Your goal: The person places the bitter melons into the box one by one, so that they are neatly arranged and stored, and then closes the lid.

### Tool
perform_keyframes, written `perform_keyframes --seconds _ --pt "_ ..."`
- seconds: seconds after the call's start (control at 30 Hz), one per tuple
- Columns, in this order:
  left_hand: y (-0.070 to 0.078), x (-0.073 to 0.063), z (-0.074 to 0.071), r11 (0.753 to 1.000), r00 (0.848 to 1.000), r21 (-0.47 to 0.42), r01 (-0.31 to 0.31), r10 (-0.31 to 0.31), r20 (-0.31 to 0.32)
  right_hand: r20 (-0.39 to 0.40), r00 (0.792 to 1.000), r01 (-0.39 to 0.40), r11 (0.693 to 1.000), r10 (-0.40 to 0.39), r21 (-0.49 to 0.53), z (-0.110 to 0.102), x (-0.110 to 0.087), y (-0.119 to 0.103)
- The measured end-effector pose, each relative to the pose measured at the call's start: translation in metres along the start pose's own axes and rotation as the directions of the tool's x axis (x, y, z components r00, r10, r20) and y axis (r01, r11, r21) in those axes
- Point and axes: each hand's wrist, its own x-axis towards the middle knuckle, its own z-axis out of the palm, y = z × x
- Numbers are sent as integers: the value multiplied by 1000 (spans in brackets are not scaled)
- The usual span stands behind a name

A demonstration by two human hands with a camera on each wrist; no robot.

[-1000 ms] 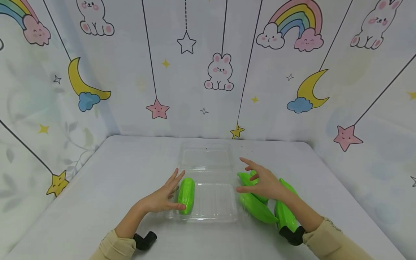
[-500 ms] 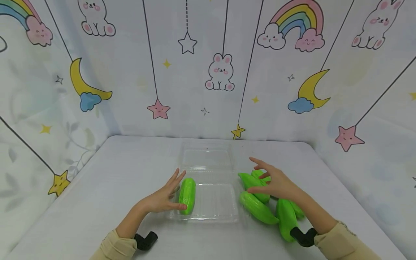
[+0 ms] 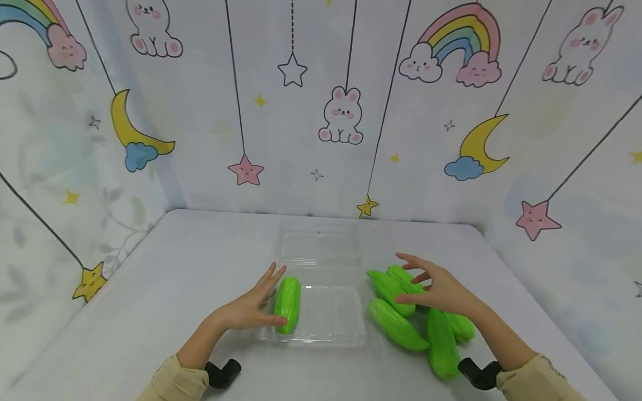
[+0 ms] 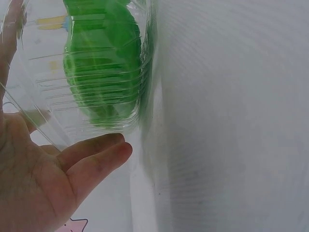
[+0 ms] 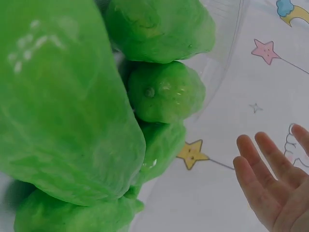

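Observation:
A clear plastic clamshell box (image 3: 333, 314) lies with its lid folded back. One bright green, long, glossy vegetable-like piece (image 3: 288, 303) lies along its left side. My left hand (image 3: 248, 307) rests at the box's left edge, fingers spread and nearly straight, the thumb reaching over the green piece. The left wrist view shows two fingertips (image 4: 123, 145) close to the ribbed wall. My right hand (image 3: 441, 287) hovers, fingers spread and holding nothing, over several similar green pieces (image 3: 396, 326) with tapered ends. In the right wrist view one green piece (image 5: 63, 106) looms close, the hand beside the pile.
The white tabletop (image 3: 200, 239) ends at a cloth backdrop (image 3: 281, 128) printed with bunnies, stars, moons and rainbows. The transparent lid (image 3: 318, 245) lies flat behind the box. Black wrist devices sit near both cuffs, the left one (image 3: 223, 374) above the table.
My right hand has moved right, away from the box and over the loose green pieces, uncovering more of them. My left hand and the piece in the box have stayed put.

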Motion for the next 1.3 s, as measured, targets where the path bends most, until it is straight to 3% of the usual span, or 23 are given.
perform_keyframes --seconds 0.47,1.3 --pt "-2 1 1 1000 1000 -1 20 -20 3 -49 997 59 998 -59 1 -4 -6 14" --pt "-3 1 1 1000 1000 13 4 -4 -1 -39 995 97 995 -95 30 -20 -16 41"
